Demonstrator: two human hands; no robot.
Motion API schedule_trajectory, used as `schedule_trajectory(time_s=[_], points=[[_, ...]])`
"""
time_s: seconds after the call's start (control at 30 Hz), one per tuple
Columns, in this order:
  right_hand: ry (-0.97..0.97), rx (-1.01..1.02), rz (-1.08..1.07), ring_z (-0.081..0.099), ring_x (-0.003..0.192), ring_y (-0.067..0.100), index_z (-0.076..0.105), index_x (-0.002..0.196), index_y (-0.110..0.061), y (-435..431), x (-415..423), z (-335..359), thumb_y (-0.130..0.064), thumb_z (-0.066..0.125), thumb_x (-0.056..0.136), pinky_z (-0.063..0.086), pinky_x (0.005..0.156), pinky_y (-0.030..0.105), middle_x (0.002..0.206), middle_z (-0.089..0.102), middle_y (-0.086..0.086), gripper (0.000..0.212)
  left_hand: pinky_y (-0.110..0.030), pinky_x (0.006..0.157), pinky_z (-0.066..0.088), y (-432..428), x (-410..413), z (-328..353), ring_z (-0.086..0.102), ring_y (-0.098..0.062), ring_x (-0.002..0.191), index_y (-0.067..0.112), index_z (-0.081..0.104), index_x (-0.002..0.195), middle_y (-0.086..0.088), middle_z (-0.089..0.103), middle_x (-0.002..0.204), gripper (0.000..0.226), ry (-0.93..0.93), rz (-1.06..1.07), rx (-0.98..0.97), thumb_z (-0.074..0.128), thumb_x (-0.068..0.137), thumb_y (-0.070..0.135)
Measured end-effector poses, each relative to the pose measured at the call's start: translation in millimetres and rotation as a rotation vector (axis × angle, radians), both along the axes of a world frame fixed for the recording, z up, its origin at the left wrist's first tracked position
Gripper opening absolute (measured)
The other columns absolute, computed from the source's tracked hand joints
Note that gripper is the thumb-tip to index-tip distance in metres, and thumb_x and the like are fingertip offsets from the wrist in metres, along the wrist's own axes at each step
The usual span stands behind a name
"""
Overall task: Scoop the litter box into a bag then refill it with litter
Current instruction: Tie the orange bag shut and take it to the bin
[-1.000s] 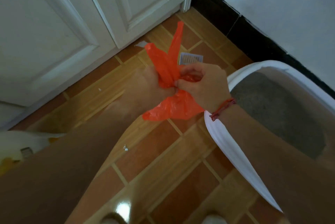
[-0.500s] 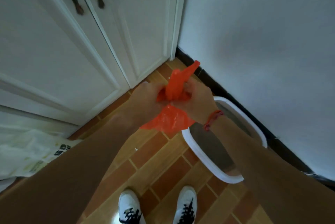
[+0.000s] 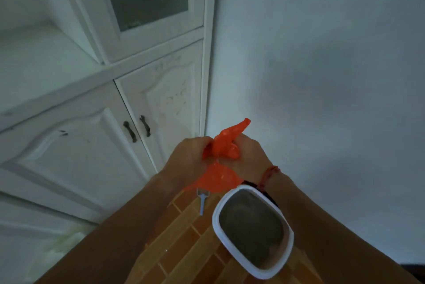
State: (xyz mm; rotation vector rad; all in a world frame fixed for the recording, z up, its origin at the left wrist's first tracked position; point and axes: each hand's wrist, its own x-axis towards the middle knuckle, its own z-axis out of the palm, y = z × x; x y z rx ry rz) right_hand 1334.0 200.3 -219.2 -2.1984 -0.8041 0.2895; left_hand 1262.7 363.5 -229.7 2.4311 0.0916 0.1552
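Bag raised away from the box, both hands working its neck

Over the last second the person has stood up. The box [image 3: 215, 217], which was just beside the right wrist, now sits well below the right hand [image 3: 251, 157] and partly under that forearm. The left hand [image 3: 189, 158] and right hand are together as before, fingers curled and pinching the twisted neck of the orange bag [image 3: 226, 145]. One tail sticks up past the right hand and the bag's body hangs under both. A scoop [image 3: 202, 202] lies on the floor below the left hand. Scooping looks finished and the bag is probably being tied off. Grey litter shows in the box, and the refill appears still to come.
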Motion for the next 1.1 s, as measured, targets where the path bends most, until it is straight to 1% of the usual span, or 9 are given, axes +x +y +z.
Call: schedule_trajectory(time_s=[0.17,0.23,0.33,0.43,0.53,0.7,0.9,1.03,1.1], points=[[-0.172,-0.112,-0.004,0.055,0.107,0.016,0.071,0.098,-0.02,-12.2,2.2,68.4,-0.043,0.067,0.079,0.035,0.102,0.028,0.099,0.069,0.0,0.03,-0.032,0.082,0.052,-6.5,5.4,71.4,0.067,-0.017,0.088,0.019,0.066,0.113,0.001,0.073,0.099,0.026,-0.051,-0.053,0.048,0.066,0.089,0.027],[-0.193,-0.1,-0.003,0.056,0.109,0.019,0.069,0.107,-0.016,-19.4,-1.0,92.9,-0.041,0.069,0.082,0.037,0.104,0.034,0.102,0.07,0.005,0.035,-0.03,0.083,0.05,-10.7,4.9,92.9,0.066,-0.015,0.089,0.02,0.067,0.113,0.002,0.072,0.101,0.025,-0.062,-0.077,0.061,0.066,0.089,0.026],[-0.171,-0.13,0.0,0.064,0.09,0.019,0.07,0.103,-0.011,-34.3,-4.9,117.2,-0.042,0.066,0.087,0.046,0.082,0.022,0.095,0.071,0.008,0.035,-0.027,0.086,0.048,-21.4,4.2,114.3,0.066,-0.014,0.092,0.02,0.07,0.114,0.002,0.073,0.103,0.025,-0.113,-0.102,0.075,0.065,0.09,0.023],[-0.188,-0.092,-0.049,0.058,0.067,0.007,0.073,0.09,-0.012,-47.0,-1.7,122.5,-0.049,0.053,0.083,0.037,0.065,0.01,0.077,0.07,0.001,0.042,-0.025,0.088,0.05,-33.4,7.3,128.5,0.067,-0.011,0.091,0.024,0.071,0.115,0.005,0.074,0.104,0.023,-0.129,-0.111,0.056,0.064,0.093,0.026],[-0.2,-0.051,-0.129,0.048,0.054,-0.002,0.07,0.082,-0.017,-65.1,2.8,128.5,-0.046,0.055,0.087,0.032,0.058,0.008,0.06,0.051,-0.019,0.032,-0.02,0.085,0.049,-48.8,14.3,141.6,0.066,-0.008,0.089,0.024,0.071,0.112,0.007,0.074,0.101,0.021,-0.155,-0.125,0.03,0.066,0.091,0.024],[-0.191,0.05,-0.239,0.056,0.059,-0.006,0.053,0.061,-0.037,-100.1,2.8,142.7,-0.041,0.058,0.079,0.036,0.057,0.008,0.051,0.049,-0.02,0.019,0.0,0.074,0.036,-76.2,23.6,159.2,0.057,0.002,0.085,0.022,0.067,0.119,0.015,0.065,0.099,0.036,-0.167,-0.111,-0.029,0.075,0.084,0.025],[-0.148,0.158,-0.404,0.064,0.066,0.003,0.073,0.075,-0.032,-142.2,-6.1,158.3,-0.028,0.073,0.083,0.043,0.062,0.008,0.062,0.066,-0.013,0.008,-0.013,0.08,0.039,-99.5,30.4,169.1,0.054,-0.004,0.099,0.027,0.052,0.136,0.018,0.053,0.115,0.066,-0.068,-0.21,-0.072,0.077,0.078,0.046],[-0.142,0.217,-0.494,0.066,0.067,0.009,0.073,0.075,-0.032,-163.8,-28.4,177.4,-0.031,0.072,0.078,0.051,0.067,0.019,0.068,0.071,-0.007,0.003,-0.013,0.079,0.041,-116.7,36.9,174.9,0.056,-0.002,0.096,0.028,0.057,0.13,0.018,0.058,0.11,0.059,-0.07,-0.286,-0.135,0.08,0.077,0.041],[-0.161,0.217,-0.547,0.067,0.071,0.009,0.076,0.082,-0.029,-173.0,-42.5,184.7,-0.045,0.066,0.068,0.052,0.071,0.024,0.072,0.072,-0.008,0.023,-0.008,0.077,0.038,-127.1,38.2,176.8,0.055,-0.001,0.094,0.027,0.059,0.126,0.018,0.058,0.107,0.05,-0.099,-0.349,-0.141,0.078,0.08,0.033]])
